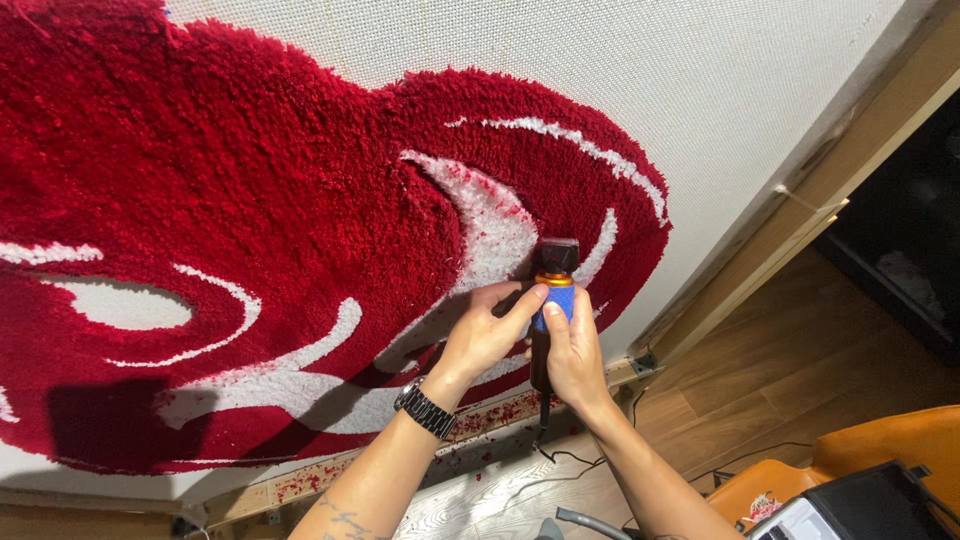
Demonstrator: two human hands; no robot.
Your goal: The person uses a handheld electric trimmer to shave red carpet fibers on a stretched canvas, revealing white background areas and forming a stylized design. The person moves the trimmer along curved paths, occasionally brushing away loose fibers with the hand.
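Observation:
A red tufted rug with white curved shapes is stretched on white backing cloth in an upright wooden frame. My right hand grips a corded electric clipper with an orange collar and blue tape on its body. The clipper's dark head presses against the pile between a white patch and the red edge. My left hand, with a dark metal watch on its wrist, rests on the rug and steadies the clipper with its thumb.
Red fluff lies along the frame's lower rail. A black cord trails down to the wooden floor. An orange seat and a dark machine stand at the lower right.

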